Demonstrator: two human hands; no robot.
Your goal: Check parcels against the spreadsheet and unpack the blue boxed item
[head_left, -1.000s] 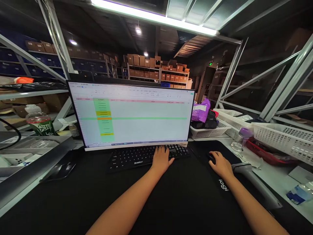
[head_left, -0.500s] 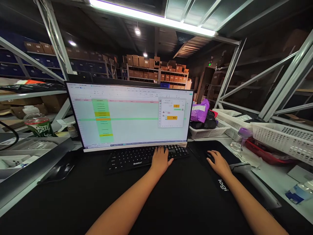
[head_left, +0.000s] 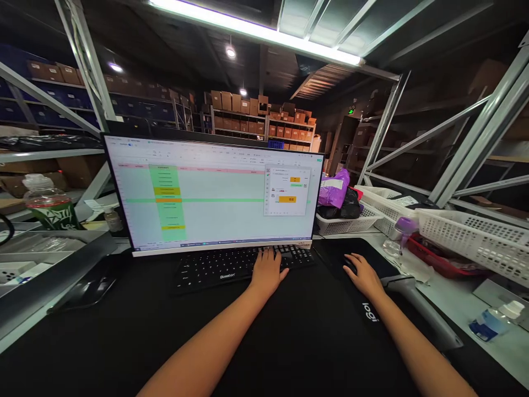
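My left hand [head_left: 266,273] lies palm down over the right part of a black keyboard [head_left: 215,267], its fingers stretched out onto the keys and its thumb apart. My right hand [head_left: 366,277] rests over a dark computer mouse [head_left: 350,263], mostly hidden under the fingers, on a black mat. Behind the keyboard stands a monitor [head_left: 223,215] showing a spreadsheet with a green column, plus a small chat window at right. Close by my right wrist lies a grey handheld scanner [head_left: 430,311], partly hidden by the forearm.
White baskets [head_left: 475,237] line the right side, one with a purple package [head_left: 334,187]. A clear bottle [head_left: 494,322] stands at the right edge. At left are a green-labelled bottle [head_left: 52,207] and a metal-edged tray [head_left: 49,292]. Shelves of cardboard boxes [head_left: 243,105] stand behind.
The whole view has shifted slightly, so the scene sits a little further left. Both hands keep their places on the keyboard and the mouse.
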